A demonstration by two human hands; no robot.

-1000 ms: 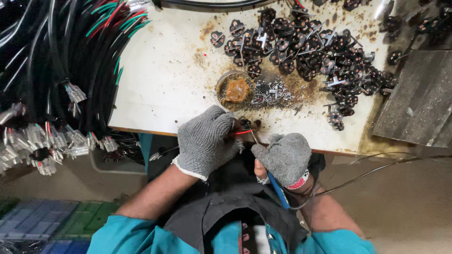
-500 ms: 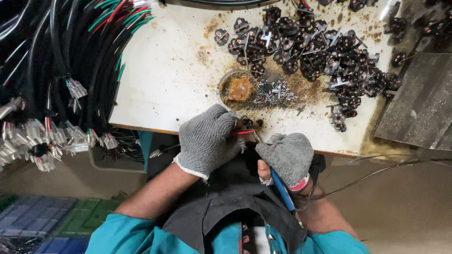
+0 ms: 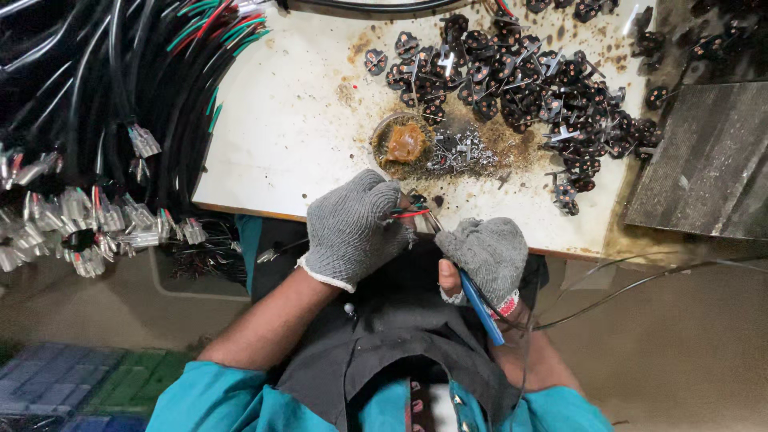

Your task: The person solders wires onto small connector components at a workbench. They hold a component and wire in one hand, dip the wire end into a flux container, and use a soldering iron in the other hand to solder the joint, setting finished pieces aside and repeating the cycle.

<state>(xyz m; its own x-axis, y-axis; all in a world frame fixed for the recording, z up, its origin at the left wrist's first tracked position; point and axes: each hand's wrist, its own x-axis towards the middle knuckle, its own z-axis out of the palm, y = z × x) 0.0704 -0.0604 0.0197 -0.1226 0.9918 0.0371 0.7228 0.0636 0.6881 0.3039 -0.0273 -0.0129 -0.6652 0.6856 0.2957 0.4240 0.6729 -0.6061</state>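
Both gloved hands meet at the near edge of the stained white table (image 3: 280,136). The left hand (image 3: 352,228) is closed around thin red and green wires (image 3: 408,214). The right hand (image 3: 488,252) grips a blue-handled soldering iron (image 3: 480,308), its tip at the wire ends. A small flux tin (image 3: 404,144) sits just behind, beside a pile of black connector parts (image 3: 528,80).

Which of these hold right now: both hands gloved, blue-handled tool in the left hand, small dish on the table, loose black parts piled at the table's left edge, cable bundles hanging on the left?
1. Both hands wear grey knit gloves. True: left hand, right hand.
2. The blue-handled tool is in the left hand. False: the right hand holds it.
3. A small round dish sits on the white table. True.
4. The black parts lie at the table's left edge. False: upper right.
5. Cable bundles hang left. True.
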